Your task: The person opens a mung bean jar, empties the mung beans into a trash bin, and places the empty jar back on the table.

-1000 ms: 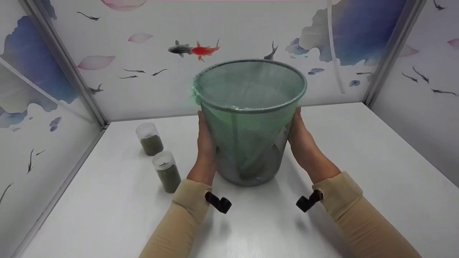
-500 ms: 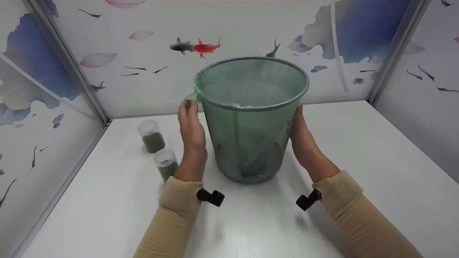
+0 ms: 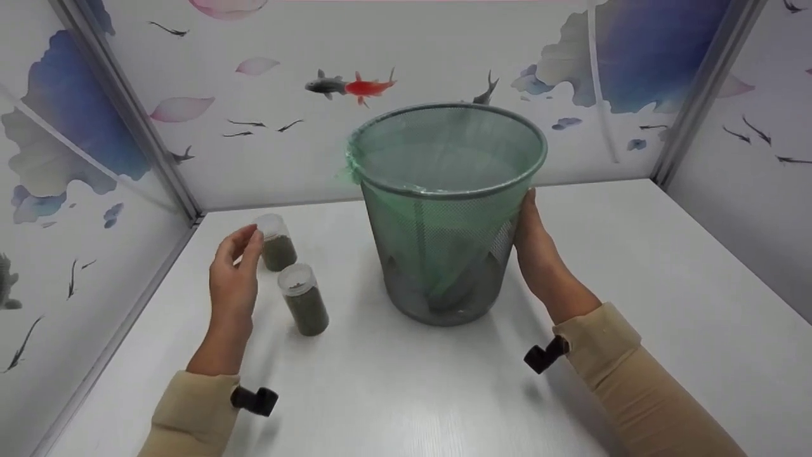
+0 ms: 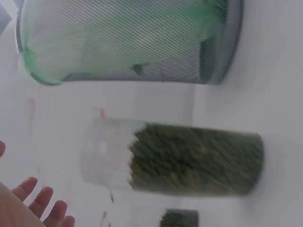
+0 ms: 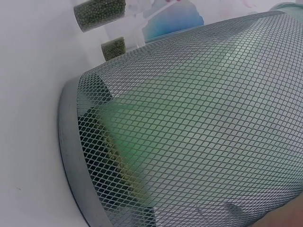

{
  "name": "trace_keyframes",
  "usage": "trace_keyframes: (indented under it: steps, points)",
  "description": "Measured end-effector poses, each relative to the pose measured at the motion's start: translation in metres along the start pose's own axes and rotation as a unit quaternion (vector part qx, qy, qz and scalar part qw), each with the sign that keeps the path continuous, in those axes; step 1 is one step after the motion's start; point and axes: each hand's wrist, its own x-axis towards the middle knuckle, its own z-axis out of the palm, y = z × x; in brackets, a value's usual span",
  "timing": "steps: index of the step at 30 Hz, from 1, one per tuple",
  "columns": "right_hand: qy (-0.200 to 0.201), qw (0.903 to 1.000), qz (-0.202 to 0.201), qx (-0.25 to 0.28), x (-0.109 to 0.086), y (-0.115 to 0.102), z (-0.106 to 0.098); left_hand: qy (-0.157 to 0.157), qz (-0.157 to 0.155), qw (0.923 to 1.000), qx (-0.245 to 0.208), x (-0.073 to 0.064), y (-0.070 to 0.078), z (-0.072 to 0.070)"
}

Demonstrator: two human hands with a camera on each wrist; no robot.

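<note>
A wire mesh bin [image 3: 438, 254] stands upright on the white table, lined with a thin green plastic bag [image 3: 450, 152] bunched over the rim's left side. My right hand [image 3: 545, 266] rests against the bin's right wall, its fingertips partly hidden behind it. My left hand [image 3: 235, 285] is apart from the bin, fingers loosely bent, beside the far jar [image 3: 279, 252]; its thumb overlaps that jar in the head view. In the left wrist view the fingers [image 4: 40, 201] hold nothing. A second clear jar [image 3: 307, 311] stands nearer me; both contain small green pieces, bean-like in the right wrist view.
White panels [image 3: 431, 51] painted with fish and petals enclose the table [image 3: 431, 387] at the back and sides. Small black cameras [image 3: 255, 400] stick out from both cuffs.
My left hand has left the bin's left side, touched the bunched bag at the rim, then moved left and down to the jars. My right hand stays on the bin.
</note>
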Motion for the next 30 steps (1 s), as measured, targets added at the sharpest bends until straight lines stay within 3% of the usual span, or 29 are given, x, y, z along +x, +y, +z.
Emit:
trace_keyframes:
  steps: [5,7,10,17,22,30]
  points:
    - [-0.002,0.9999,-0.001,-0.014,-0.001,0.001,-0.004,-0.104,-0.069,0.9922,-0.008,-0.004,-0.036,-0.007]
    - [0.002,0.9999,0.003,-0.014,-0.001,0.0,-0.005,-0.142,-0.084,0.9863,-0.015,-0.006,-0.044,-0.004]
    - [0.005,0.9999,0.007,-0.013,0.0,-0.002,-0.004,-0.169,-0.094,0.9809,-0.014,-0.008,-0.05,0.002]
    - [0.004,0.9999,0.009,-0.012,0.001,-0.003,0.001,-0.18,-0.129,0.9746,0.032,-0.013,-0.061,0.008]
    - [0.006,0.9999,0.009,-0.012,-0.001,0.0,0.0,-0.184,-0.143,0.9717,0.041,-0.013,-0.067,0.009]
    - [0.004,0.9996,0.02,-0.022,-0.004,-0.001,0.0,-0.182,-0.135,0.973,0.045,-0.017,-0.067,0.017]
